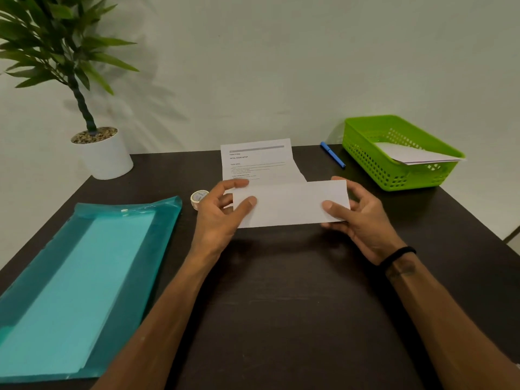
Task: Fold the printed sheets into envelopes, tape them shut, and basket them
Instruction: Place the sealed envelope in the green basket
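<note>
At the tabletop (281, 277) centre, both hands, left hand (222, 212) and right hand (357, 218), pinch the sheet's (289, 204) folded end panel. Align its edges squarely before creasing; basket (394, 175) at two o'clock, tape roll (198, 199) at ten.

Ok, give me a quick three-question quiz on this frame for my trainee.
1. True or false: both hands hold the sheet.
2. What lies beside the basket? A) scissors B) pen C) stapler
3. Fill in: the tape lies between the sheet and the teal ____.

Key:
1. True: the left hand and right hand pinch its ends.
2. B, the pen.
3. Folder.
</note>
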{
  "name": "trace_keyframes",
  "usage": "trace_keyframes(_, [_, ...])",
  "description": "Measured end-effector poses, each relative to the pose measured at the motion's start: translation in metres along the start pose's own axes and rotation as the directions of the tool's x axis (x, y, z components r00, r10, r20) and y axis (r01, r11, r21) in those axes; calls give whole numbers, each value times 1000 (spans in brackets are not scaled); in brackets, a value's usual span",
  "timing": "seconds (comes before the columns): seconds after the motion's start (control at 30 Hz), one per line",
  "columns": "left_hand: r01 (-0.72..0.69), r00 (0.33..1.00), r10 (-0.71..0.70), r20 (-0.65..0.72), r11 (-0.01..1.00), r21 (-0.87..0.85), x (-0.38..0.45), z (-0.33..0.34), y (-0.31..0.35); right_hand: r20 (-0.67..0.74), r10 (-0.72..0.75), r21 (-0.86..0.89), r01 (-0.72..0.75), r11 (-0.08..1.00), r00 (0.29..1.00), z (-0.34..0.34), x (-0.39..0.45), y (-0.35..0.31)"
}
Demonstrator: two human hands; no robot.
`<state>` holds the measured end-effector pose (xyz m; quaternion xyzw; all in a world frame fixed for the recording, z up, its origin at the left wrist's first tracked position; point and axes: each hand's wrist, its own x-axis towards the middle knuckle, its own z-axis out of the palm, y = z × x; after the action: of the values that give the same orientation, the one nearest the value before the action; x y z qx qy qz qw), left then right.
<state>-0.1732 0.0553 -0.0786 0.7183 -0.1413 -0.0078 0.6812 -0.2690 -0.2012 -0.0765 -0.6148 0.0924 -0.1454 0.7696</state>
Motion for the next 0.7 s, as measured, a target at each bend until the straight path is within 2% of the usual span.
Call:
trace_keyframes(0.07, [-114, 993, 119, -14, 974, 195, -3, 1, 1, 18, -11, -37, 11, 999, 1000, 2, -2, 0])
trace_keyframes(0.1, [-191, 978, 209, -23, 927, 322, -5, 1, 2, 23, -20, -46, 21, 999, 1000, 3, -3, -1])
trace_keyframes(0.2, [-362, 897, 441, 34, 689, 628, -10, 0, 1, 39, -41, -71, 44, 996, 998, 6, -6, 0])
trace_keyframes(0.27, [-405, 848, 523, 88, 531, 744, -9, -1, 0, 57, -38, -88, 43, 995, 998, 8, -7, 1])
trace_keyframes(0.3, [-402, 838, 539, 89, 498, 768, -9, -1, 0, 67, -34, -93, 40, 995, 997, 9, -7, 1])
trace_keyframes(0.37, [-393, 837, 543, 76, 497, 773, -9, 0, 4, 93, -23, -83, 31, 996, 995, 11, -8, 0])
trace_keyframes(0.47, [-383, 848, 516, 118, 443, 811, -14, 2, 7, 185, 21, -87, -5, 996, 982, 14, -11, -2])
trace_keyframes(0.57, [-370, 916, 343, 209, 516, 773, -21, 11, 13, 248, 55, -296, 21, 955, 967, 17, -15, -6])
trace_keyframes(0.63, [-398, 916, 264, 304, 490, 776, -24, 19, 11, 217, -29, -502, 137, 854, 976, 21, -16, -6])
trace_keyframes(0.67, [-409, 912, 237, 334, 476, 778, -24, 21, 8, 199, -146, -628, 241, 740, 969, 22, -16, -4])
trace_keyframes(0.7, [-410, 912, 221, 346, 475, 779, -25, 23, 5, 219, -286, -753, 348, 559, 933, 22, -16, -2])
